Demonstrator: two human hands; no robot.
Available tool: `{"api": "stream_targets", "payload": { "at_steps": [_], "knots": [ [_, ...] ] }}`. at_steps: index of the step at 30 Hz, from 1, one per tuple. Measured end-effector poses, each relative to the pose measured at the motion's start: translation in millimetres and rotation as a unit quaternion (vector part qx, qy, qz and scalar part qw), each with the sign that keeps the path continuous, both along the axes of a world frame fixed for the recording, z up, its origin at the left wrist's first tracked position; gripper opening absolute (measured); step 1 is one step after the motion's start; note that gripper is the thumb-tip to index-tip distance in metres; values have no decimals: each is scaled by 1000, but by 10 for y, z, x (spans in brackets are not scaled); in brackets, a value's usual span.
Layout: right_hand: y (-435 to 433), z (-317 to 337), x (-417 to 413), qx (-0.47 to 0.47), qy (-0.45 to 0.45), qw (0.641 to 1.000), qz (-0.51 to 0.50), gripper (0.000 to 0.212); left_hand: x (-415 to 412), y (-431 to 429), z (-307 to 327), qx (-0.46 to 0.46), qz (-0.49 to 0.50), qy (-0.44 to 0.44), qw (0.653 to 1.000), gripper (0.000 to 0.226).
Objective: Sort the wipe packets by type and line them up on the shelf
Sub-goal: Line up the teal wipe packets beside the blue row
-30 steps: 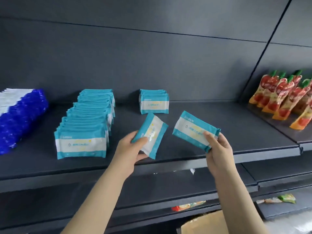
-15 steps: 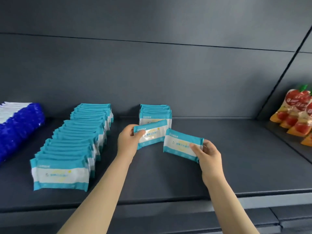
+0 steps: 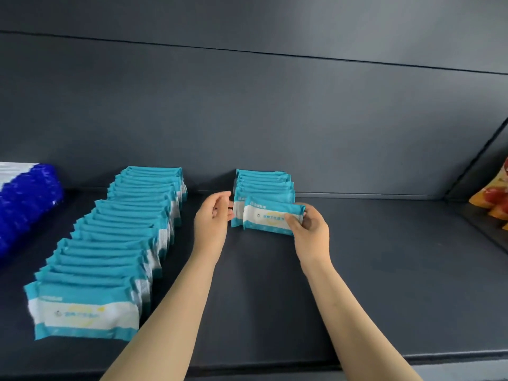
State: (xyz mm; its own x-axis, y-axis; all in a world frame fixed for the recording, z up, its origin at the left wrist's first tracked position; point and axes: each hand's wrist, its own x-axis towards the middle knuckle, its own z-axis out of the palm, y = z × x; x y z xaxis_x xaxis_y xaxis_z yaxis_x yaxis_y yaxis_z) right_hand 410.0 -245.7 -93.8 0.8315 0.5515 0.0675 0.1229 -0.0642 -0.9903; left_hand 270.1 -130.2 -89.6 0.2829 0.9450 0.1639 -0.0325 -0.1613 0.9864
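Filling the dark shelf (image 3: 384, 284) by type: building the short teal row (image 3: 264, 185) beside the long teal row (image 3: 123, 237). Pinching a teal wipe packet (image 3: 268, 215) upright at its front with the right hand (image 3: 313, 229). Holding the left hand (image 3: 211, 221) loose and empty at the row's left edge, likely for squaring.

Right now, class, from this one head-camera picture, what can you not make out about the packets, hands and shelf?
Print on the held packet: head view, too small and blurred; the thumb of the right hand covers part.
Short row: head view, the held packet hides its front, so no count.
Left hand: head view, its own fingers hide whether it touches that row.
Blue packets and red pouches: cut by the left and right edges.
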Motion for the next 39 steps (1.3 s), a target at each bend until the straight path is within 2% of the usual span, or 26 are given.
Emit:
{"api": "stream_targets", "payload": {
  "at_steps": [4,8,11,14,18,24,26,29,35,39],
  "knots": [
    [63,19,-20,-18,-40,999,-18,20,30,-22,18,-16,-6,-13,1000,14],
    [88,22,-7,-22,-78,996,-32,21,34,-28,20,11,-12,30,999,13],
    [97,29,3,-24,-115,993,-23,22,32,-40,35,28,-11,61,998,27],
    [108,42,10,-24,-159,987,-16,32,31,-45,28,53,-20,88,995,35],
    [123,14,27,-36,-183,982,-15,38,30,-31,22,82,-28,117,989,41],
    [102,-44,17,-15,-161,987,12,39,18,-15,20,93,-18,198,976,27],
    [107,-42,13,-12,-180,984,7,42,19,-7,25,90,-15,204,975,24],
    [128,-56,12,2,-163,987,7,45,28,1,37,82,-17,207,975,23],
    [157,-82,69,-2,-133,991,18,37,37,-17,33,74,-20,211,975,23],
    [55,19,48,34,5,999,22,24,-20,-106,15,52,-3,174,983,26]
  ]
}}
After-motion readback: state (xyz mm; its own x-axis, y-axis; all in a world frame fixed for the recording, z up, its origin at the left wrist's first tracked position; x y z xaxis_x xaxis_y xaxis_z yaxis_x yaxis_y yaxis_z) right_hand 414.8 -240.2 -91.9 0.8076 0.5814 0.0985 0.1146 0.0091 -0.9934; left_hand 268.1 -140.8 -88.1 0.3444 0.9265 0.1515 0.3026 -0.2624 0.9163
